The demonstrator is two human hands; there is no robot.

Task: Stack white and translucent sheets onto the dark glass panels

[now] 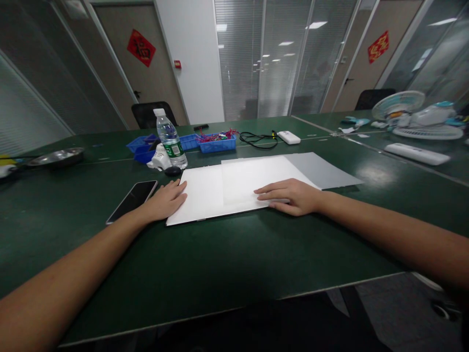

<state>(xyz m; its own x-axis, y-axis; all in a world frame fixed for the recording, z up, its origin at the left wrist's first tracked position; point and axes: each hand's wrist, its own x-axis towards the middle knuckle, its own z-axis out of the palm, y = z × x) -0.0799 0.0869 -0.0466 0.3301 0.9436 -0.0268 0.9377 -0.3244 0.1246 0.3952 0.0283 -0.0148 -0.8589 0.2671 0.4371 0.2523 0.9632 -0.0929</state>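
Observation:
A thin, brightly glowing white panel (pixel 201 188) lies flat on the green table, its dark lower edge toward me. A paper sheet (pixel 322 168) covers its right part and reaches past it, looking grey where it lies on the table. My left hand (pixel 166 200) rests at the panel's left edge, fingers stretched over the border. My right hand (pixel 295 196) lies on the sheet near the panel's front edge, fingers extended to the left and gripping nothing. Just left of my left hand is a smartphone (pixel 134 199) with a dark screen.
Behind the panel stand a water bottle (pixel 170 139), a dark mouse-like object (pixel 173 171) and a blue tray (pixel 218 144) of wires. A black cable (pixel 258 141) runs near a white box (pixel 288 137). A fan (pixel 399 110) lies far right, a metal pan (pixel 60 156) far left.

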